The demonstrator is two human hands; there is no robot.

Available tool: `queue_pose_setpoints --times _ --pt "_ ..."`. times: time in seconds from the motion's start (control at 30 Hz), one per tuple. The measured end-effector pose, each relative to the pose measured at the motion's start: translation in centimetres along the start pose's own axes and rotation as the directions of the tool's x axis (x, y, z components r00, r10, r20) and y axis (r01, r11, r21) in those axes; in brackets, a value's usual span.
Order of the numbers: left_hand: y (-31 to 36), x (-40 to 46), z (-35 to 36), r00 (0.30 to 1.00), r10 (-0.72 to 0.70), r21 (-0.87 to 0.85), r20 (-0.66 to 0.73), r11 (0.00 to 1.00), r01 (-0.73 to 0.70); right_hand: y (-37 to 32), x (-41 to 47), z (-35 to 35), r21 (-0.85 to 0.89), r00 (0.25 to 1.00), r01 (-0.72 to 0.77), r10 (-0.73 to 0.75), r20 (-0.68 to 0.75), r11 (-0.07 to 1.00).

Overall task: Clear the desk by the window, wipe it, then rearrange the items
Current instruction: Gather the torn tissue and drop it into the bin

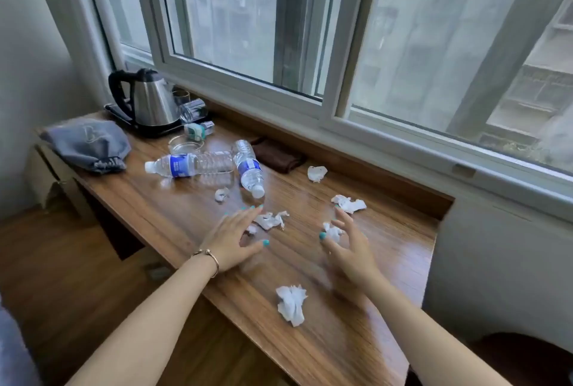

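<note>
Your wooden desk (pixel 310 339) runs along the window (pixel 248 29), its long far edge tight under the sill and its left end near the grey wall. Your left hand (pixel 231 241) lies flat with straight fingers, holding nothing, its fingertips touching a crumpled tissue (pixel 269 220) mid-desk. Your right hand (pixel 347 249) has curled fingers pinching a small tissue wad (pixel 333 232). More wads lie scattered: one (pixel 291 303) near the front edge, one (pixel 348 204) and another (pixel 317 173) toward the far edge. Two water bottles (pixel 189 164) (pixel 249 168) lie on their sides, touching, beside a brown cloth (pixel 279 154). At the far left corner stand a kettle (pixel 148 103) and a grey pouch (pixel 86 143).
</note>
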State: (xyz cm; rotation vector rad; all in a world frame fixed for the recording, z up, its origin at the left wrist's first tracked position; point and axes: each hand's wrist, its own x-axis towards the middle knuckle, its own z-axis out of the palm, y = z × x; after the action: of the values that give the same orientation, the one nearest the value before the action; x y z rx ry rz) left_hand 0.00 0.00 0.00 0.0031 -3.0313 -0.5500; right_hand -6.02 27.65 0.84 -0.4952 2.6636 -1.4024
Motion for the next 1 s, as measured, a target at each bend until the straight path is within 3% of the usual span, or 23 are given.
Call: queue_pose_setpoints --times 0.23,0.37,0.5,0.67,0.8,1.0 --pt "-1.9 2.1 0.9 0.994 0.102 -0.155 0.05 0.984 -0.093 -1.4 4.4 0.7 0.035 0.98 -0.1 0.104 -0.168 0.994" --pt "-2.6 2.0 0.8 0.994 0.11 -0.319 0.004 0.942 -0.103 -1.3 6.7 1.0 0.026 0.983 -0.109 0.112 -0.146 0.994" --pt "-2.4 2.3 1.7 0.974 0.228 -0.075 0.009 0.971 -0.226 -0.9 10.2 1.0 -0.119 0.994 -0.099 0.091 -0.066 0.988" --pt "-1.6 3.1 2.9 0.972 0.22 0.122 0.082 0.966 -0.229 -0.1 14.7 1.1 -0.537 0.989 0.022 0.059 0.133 0.843" --pt "-1.5 3.0 3.1 0.973 0.197 0.131 0.12 0.969 -0.212 0.1 18.0 1.2 -0.623 0.968 0.082 0.087 0.235 0.778" --pt "-1.3 3.2 2.8 0.973 0.183 0.17 0.143 0.963 -0.207 0.3 22.3 2.0 -0.641 0.929 0.07 0.183 0.321 0.765"
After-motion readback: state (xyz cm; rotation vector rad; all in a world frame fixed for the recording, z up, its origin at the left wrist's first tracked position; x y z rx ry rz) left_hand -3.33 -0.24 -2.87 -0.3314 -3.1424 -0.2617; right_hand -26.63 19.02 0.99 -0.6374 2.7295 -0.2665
